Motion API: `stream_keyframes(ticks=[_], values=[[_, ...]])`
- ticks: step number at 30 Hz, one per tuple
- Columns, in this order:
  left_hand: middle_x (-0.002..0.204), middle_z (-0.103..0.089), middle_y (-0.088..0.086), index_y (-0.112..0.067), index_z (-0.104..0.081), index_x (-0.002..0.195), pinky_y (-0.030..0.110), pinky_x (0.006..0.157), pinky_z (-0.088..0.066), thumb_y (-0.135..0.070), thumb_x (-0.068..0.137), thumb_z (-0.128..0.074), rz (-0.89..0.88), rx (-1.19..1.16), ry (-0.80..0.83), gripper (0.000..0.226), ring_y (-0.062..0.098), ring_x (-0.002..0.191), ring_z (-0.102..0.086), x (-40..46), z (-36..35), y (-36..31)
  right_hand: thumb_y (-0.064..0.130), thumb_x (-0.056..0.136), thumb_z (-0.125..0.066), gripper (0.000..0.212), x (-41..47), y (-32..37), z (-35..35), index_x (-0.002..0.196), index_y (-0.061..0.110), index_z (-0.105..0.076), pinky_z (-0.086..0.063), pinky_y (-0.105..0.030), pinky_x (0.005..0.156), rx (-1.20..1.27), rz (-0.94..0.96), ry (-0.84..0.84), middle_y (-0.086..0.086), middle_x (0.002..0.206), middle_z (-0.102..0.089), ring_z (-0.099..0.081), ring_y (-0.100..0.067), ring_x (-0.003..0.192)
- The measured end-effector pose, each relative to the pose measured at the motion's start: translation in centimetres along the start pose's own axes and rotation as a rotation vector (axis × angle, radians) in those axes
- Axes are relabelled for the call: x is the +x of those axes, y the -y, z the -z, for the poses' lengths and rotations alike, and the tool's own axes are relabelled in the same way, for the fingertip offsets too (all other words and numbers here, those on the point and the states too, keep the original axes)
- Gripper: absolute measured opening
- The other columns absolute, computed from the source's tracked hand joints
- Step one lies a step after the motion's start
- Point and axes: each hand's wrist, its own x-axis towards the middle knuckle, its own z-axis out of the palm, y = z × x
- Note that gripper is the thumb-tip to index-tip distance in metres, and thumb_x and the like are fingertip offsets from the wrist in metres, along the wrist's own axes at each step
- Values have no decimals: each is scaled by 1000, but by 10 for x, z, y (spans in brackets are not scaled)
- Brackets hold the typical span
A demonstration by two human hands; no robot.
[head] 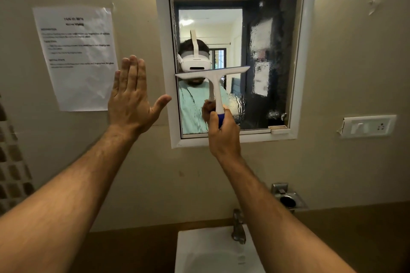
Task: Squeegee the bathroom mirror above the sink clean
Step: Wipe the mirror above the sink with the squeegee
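The right hand grips the blue end of the squeegee handle, its white blade lying across the left half of the mirror — slightly tilted, about mid-height. Streaky wet film shows on the glass at right. The left hand is raised flat beside the mirror's white frame, fingers straight and together, thumb out — whether it touches the wall is unclear. The sink sits below.

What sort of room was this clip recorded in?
Most likely a small bathroom: a white-framed wall mirror hangs above a white ceramic sink with a metal tap, and a metal soap dish is fixed to the beige wall.
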Motion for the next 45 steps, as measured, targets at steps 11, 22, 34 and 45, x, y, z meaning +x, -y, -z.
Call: stream_keyframes(ticks=[11, 22, 34, 45], values=[[170, 4, 15, -6, 0, 162, 40, 128, 3, -83, 88, -9, -17, 3, 5, 107, 27, 158, 6, 2, 0, 2, 38, 102, -46, 24, -22, -27, -3, 113, 19, -54, -41, -11, 48, -8, 36, -25, 6, 74, -57, -54, -2, 59], [170, 3, 16, -5, -1, 161, 39, 127, 5, -85, 87, -6, -6, -9, -43, 109, 28, 158, 4, 27, 13, 8, 50, 99, -39, 26, 56, 40, -4, 98, 25, -48, -43, -23, 55, -46, 87, -116, 15, 75, -50, -53, -5, 67], [170, 3, 16, -5, -2, 162, 37, 127, 7, -86, 87, -6, -13, -21, -48, 110, 27, 158, 6, 27, 19, 15, 47, 100, -43, 26, 29, 21, -11, 105, 24, -53, -58, -33, 63, 40, 15, -78, -2, 90, -61, -65, -23, 85], [170, 3, 16, -4, -3, 161, 41, 128, 2, -85, 86, -5, -4, -32, 17, 111, 27, 158, 6, 4, -1, 20, 44, 100, -43, 25, 6, -14, -14, 110, 24, -54, -49, -13, 58, 90, 38, -39, 5, 89, -62, -62, -4, 81]])
